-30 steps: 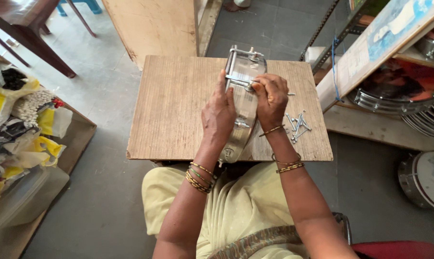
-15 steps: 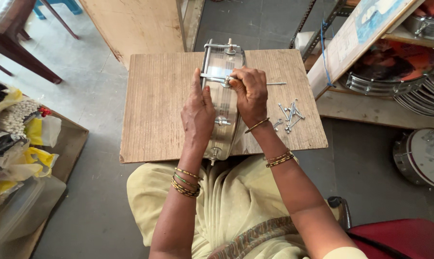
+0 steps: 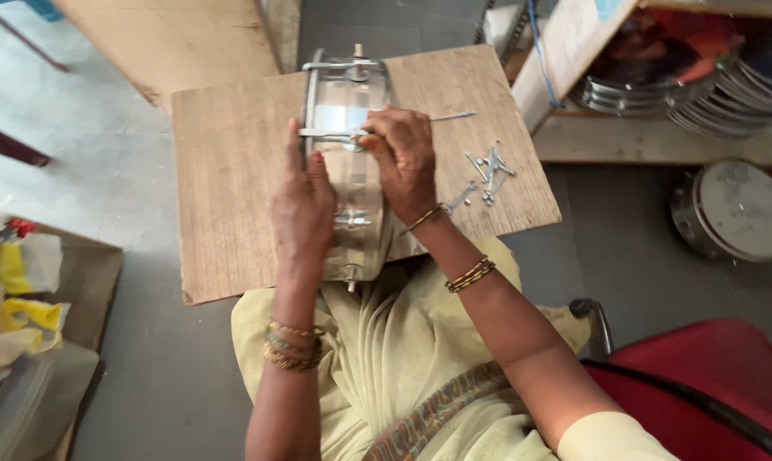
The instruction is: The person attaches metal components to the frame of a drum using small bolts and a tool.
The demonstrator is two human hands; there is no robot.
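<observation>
left hand (image 3: 305,201) lay flat, fingers extended, against the shiny cylindrical metal drum shell (image 3: 345,111) standing on edge on the brown wooden board (image 3: 224,171). right hand (image 3: 405,158) was curled tight around an orange-handled tool (image 3: 370,141) on the shell's tension rod (image 3: 326,134). loose silver bolts (image 3: 486,166) sat just right of it.

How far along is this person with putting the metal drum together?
Done: the shiny metal drum shell lying on the wooden board already carries tension rods across its side. In hand: the left hand steadies the shell while the right hand works a tool at one rod near the top. Left: a small heap of loose bolts lies unused on the board.
</observation>
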